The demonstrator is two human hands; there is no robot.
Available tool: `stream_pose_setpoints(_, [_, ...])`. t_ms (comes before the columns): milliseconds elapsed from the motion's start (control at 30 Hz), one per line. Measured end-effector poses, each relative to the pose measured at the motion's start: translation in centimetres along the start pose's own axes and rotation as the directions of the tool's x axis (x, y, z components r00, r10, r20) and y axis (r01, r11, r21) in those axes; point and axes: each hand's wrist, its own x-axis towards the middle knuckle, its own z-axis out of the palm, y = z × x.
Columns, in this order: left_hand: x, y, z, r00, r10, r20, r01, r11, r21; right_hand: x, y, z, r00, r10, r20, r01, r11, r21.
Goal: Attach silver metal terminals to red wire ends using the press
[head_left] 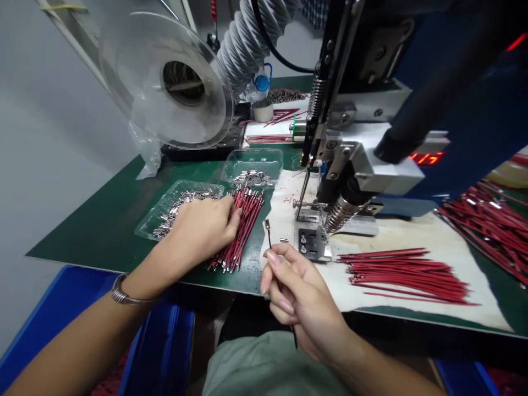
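My right hand pinches a thin dark wire between thumb and fingers. A small metal terminal tops this wire, and its lower end hangs below the palm. My left hand, palm down and with its fingers curled, is over the edge of a clear plastic tray of small metal sleeves. Its fingertips are mostly hidden, so whatever they hold cannot be made out. Right beside that hand lies a bundle of red and black wires with metal ends.
A soldering-type machine stands ahead, its metal fixture on white paper. Red wires lie in front of it, with more at far right. Behind are a second clear tray, a large plastic reel and a ribbed hose.
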Motion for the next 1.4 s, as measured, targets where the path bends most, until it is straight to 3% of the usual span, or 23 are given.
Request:
stream_pose_setpoints(467, [-1.0,0.2,-0.4,1.0,-0.009,0.024,0.009,1.0,0.008,-0.1,0.2,-0.1,1.0,-0.008,-0.02,0.008,1.0,-0.022])
stream_pose_setpoints(600, [-0.9,-0.2,-0.5,0.999,-0.024,-0.025,0.024,1.0,-0.011,-0.2,0.1,-0.3,1.0,-0.014,-0.008,0.014,1.0,-0.024])
stream_pose_setpoints(667, [-1.2,-0.6,-0.6,0.995,-0.047,-0.086,0.041,0.996,-0.073,-0.2,-0.1,-0.3,1.0,-0.029,-0.001,0.029,0.999,-0.026])
stream_pose_setpoints(733, [-2.3,-0.7,-0.8,0.989,-0.031,-0.145,-0.006,0.968,-0.25,-0.3,-0.1,-0.3,0.998,-0.057,0.01,0.057,0.997,-0.043])
stream_pose_setpoints(767, [-3.2,-0.5,-0.8,0.986,-0.003,-0.17,-0.062,0.924,-0.378,-0.4,-0.1,-0.3,0.997,-0.076,0.015,0.077,0.995,-0.06])
stream_pose_setpoints(833, [-5.2,0.3,-0.6,0.976,0.062,-0.207,-0.183,0.746,-0.64,-0.6,0.1,-0.4,0.992,-0.121,0.025,0.123,0.985,-0.118])
stream_pose_setpoints(900, [-7.3,1.5,-0.2,0.967,0.088,-0.241,-0.247,0.574,-0.781,-0.9,0.4,-0.4,0.984,-0.174,0.023,0.176,0.968,-0.182])
stream_pose_setpoints(1033, [-9.6,3.9,1.2,0.965,0.053,-0.256,-0.255,0.401,-0.88,-1.3,1.1,-0.5,0.972,-0.234,0.006,0.229,0.947,-0.225])
stream_pose_setpoints(1233, [-10.0,6.1,3.1,0.975,-0.126,-0.185,-0.169,0.132,-0.977,-1.6,1.5,-0.7,0.975,-0.213,-0.068,0.2,0.966,-0.163])
stream_pose_setpoints(1400, [-10.9,7.7,3.4,0.983,-0.148,-0.113,-0.113,0.008,-0.994,-1.8,0.7,-0.4,0.956,-0.287,-0.064,0.262,0.931,-0.255])
